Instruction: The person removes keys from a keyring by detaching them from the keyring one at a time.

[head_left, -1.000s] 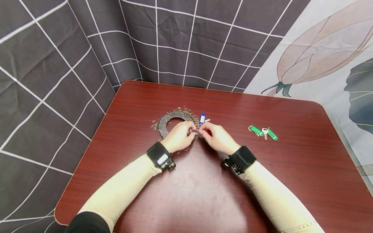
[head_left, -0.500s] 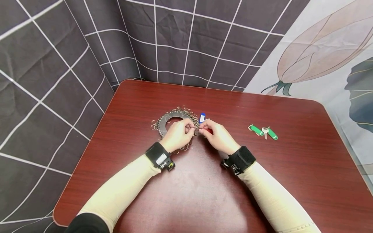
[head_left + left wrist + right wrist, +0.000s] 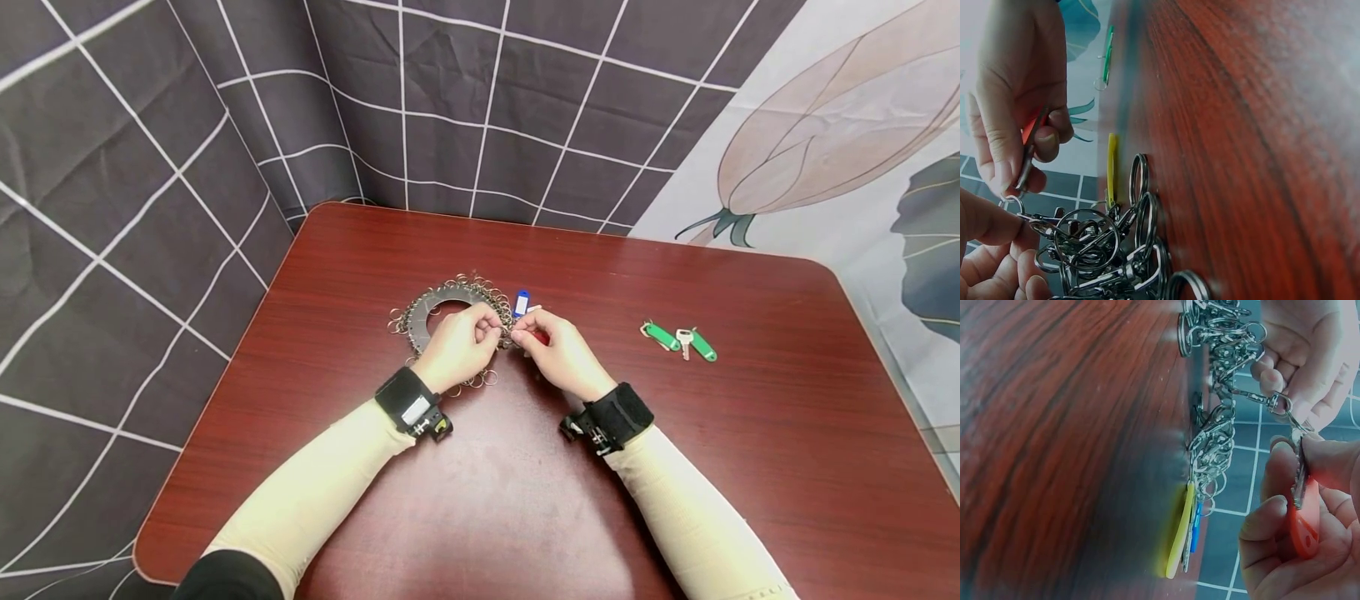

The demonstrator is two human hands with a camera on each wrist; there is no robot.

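A flat grey metal ring [image 3: 420,329] lies on the table, its edge hung with many split rings and swivel clasps. My left hand [image 3: 459,348] reaches over its right side and pinches a small split ring at the end of a swivel clasp [image 3: 1260,398]. Beside it, my right hand [image 3: 564,354] holds a silver key [image 3: 1299,469] and a red key tag [image 3: 1305,531] between thumb and curled fingers. The key's head is right at the split ring, where the fingertips of both hands meet. Fingers partly hide the split ring.
A blue key tag [image 3: 522,303] lies just behind the right hand, and a yellow tag [image 3: 1179,540] hangs near it. Two green tags, one left [image 3: 662,337] and one right [image 3: 703,346], lie farther right with a key [image 3: 685,342]. Gridded cloth [image 3: 442,100] stands behind the table.
The right wrist has shifted slightly left and toward the body. Both hands stay at the same spot on the ring's right side, fingertips together.
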